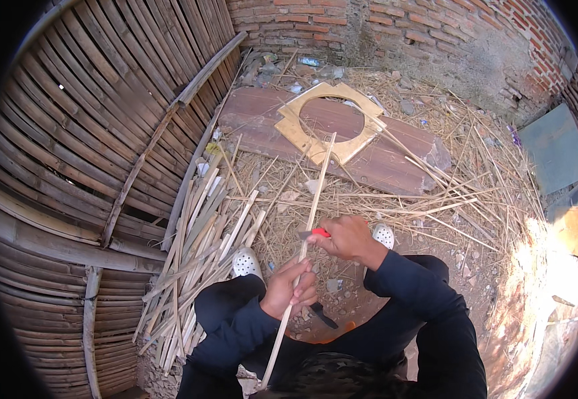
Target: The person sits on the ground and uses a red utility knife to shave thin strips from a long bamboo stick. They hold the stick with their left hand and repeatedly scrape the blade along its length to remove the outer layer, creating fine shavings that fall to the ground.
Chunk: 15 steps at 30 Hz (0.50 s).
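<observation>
My left hand (289,288) is wrapped around a long, narrow bamboo strip (315,199), which runs slantwise from my lap up and away from me. In my right hand (351,239) is a small knife with a red handle (319,232). Its short blade lies across the strip just above my left hand. A dark, blade-like object (324,316) shows below my hands, between my legs; its other end is hidden.
Beside my left leg lies a pile of split bamboo strips (192,266). Ahead, a yellowish board with a round hole (289,126) rests on a brown wooden panel (395,156) among shavings. A bamboo-slat wall (82,113) stands left, a brick wall (302,23) behind.
</observation>
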Tool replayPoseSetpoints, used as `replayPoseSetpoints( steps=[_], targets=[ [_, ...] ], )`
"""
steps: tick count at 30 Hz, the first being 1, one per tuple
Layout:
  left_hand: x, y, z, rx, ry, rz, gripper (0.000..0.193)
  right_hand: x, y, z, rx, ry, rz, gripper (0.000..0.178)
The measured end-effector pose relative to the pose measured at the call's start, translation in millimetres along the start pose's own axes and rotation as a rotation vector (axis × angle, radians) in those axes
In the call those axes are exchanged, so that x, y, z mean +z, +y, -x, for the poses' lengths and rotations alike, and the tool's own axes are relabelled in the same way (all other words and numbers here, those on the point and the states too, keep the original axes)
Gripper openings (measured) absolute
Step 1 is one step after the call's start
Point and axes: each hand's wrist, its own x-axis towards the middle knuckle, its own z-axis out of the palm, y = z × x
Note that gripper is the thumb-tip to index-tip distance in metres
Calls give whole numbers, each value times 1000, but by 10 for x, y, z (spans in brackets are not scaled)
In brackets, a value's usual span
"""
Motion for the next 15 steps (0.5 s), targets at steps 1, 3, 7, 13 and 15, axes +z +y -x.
replayPoseSetpoints(
  steps=[1, 3, 7, 13, 15],
  targets=[
    [-2, -24, 29, -6, 14, -1, 20, 2, 156, -83, 41, 33, -14, 63],
    [15, -30, 30, -1, 31, -77, 19, -59, 502, -284, 111, 118, -1, 65],
    [-12, -62, 43, 18, 102, -205, 16, 216, 35, 95, -101, 47, 20, 68],
    [16, 57, -50, 77, 158, -205, 15, 124, 133, -163, -176, 114, 78, 69],
    [32, 42, -34, 80, 177, -233, 15, 80, 271, -214, -57, 118, 131, 67]
  ],
)
